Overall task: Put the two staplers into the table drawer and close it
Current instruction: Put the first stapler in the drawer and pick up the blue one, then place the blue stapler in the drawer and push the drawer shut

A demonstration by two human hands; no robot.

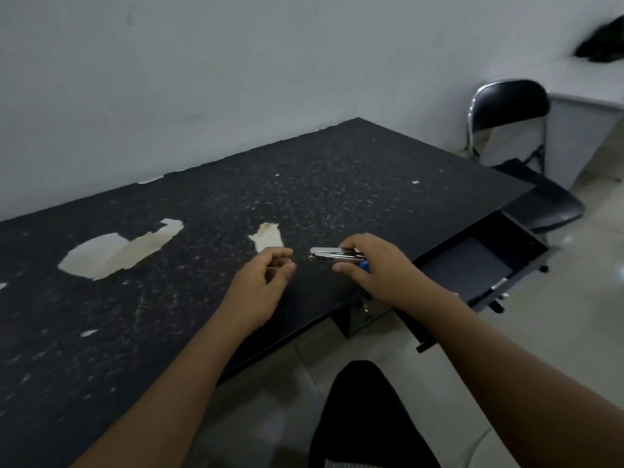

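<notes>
Black tabletop: the table (pixel 202 265) has a dark speckled surface with pale patches where the covering has peeled away, and serves as the landmark for everything below.
Head view, right hand: the right hand (pixel 374 268) sits over the table's near edge, fingers curled down around a stapler (pixel 334 255), thumb underneath and fingertips on top.
Stapler: chrome metal, lying roughly level, its nose pointing toward the table's left end; a bit of blue (pixel 364 265) shows below the fingers, and I cannot tell whether that is part of the same stapler or a second one.
Stapler height: whether it rests on the table or is lifted just off it cannot be told.
Left hand: the left hand (pixel 263 282) hovers above the table just left of the stapler's nose, apart from it, fingers loosely curled toward the thumb and holding nothing that can be seen.
Drawer: the drawer (pixel 472 261) is pulled out from under the table's right end, its dark floor visible; a small pale object lies near its front wall, too small to identify.
Chair: a black folding chair (pixel 510 109) with a chrome frame stands beyond the table's right end, near the wall.
Leg: a dark-clothed leg (pixel 364 417) shows below the table's near edge.
</notes>
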